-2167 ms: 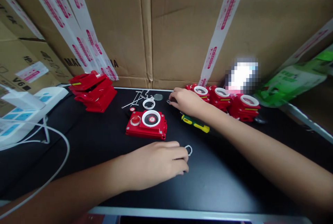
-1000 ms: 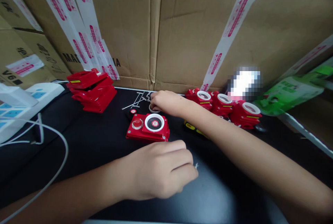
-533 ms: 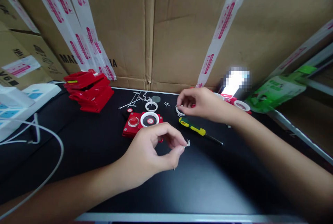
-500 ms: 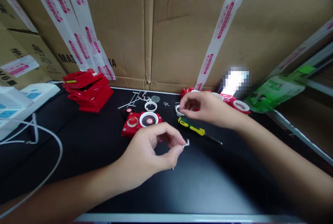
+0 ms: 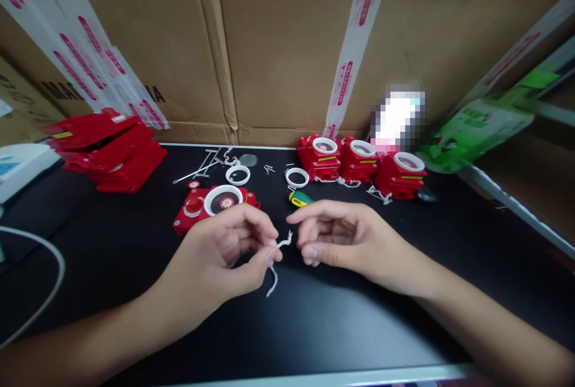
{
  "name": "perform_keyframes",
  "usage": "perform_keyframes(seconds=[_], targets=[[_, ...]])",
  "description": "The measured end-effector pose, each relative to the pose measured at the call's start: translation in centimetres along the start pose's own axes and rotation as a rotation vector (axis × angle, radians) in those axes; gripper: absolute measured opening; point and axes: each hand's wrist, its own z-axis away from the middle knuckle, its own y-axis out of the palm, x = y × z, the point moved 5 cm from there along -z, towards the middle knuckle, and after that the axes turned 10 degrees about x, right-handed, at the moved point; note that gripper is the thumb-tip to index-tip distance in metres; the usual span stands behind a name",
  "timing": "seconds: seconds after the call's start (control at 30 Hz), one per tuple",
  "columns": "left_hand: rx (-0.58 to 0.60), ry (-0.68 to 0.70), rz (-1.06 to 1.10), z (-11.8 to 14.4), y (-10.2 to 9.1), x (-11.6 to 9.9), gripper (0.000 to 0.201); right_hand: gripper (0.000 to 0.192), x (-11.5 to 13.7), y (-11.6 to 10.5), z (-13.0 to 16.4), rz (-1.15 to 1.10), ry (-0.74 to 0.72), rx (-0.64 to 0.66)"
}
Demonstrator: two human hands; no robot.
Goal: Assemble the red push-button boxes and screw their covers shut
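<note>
At centre, left hand point(image 5: 220, 253) pinches cord point(image 5: 284, 242), ends unfastened; right hand point(image 5: 348, 234) spread. Centre-left: red box point(image 5: 184, 221), ring point(image 5: 209, 199) seated.

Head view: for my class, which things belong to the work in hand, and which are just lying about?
In the work, it seems:
white cord, pinched in the left hand, with the open right hand beside it
probably the red box, partly hidden by the left hand

Seemingly just lying about:
green bottle at the right
power strip at the left edge
</note>
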Motion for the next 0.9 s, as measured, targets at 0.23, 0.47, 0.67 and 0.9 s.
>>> perform_keyframes(seconds=[0.23, 0.47, 0.67, 0.9], targets=[[0.021, -0.106, -0.168, 0.3, 0.7, -1.2, 0.012, 0.022, -0.9, 1.4, -0.3, -0.140, 0.065, 0.024], [0.093, -0.329, -0.185, 1.0, 1.2, 0.0, 0.015, 0.021, -0.5, 1.9, 0.0, -0.059, 0.029, -0.039], [0.094, -0.361, -0.241, 0.5, 0.9, -0.4, 0.022, 0.023, -0.3, 2.0, 0.1, -0.015, -0.001, -0.032], [0.012, -0.311, -0.194, 0.2, 0.2, -1.0, 0.017, 0.024, -0.1, 0.7, -0.1, -0.076, -0.086, -0.123]])
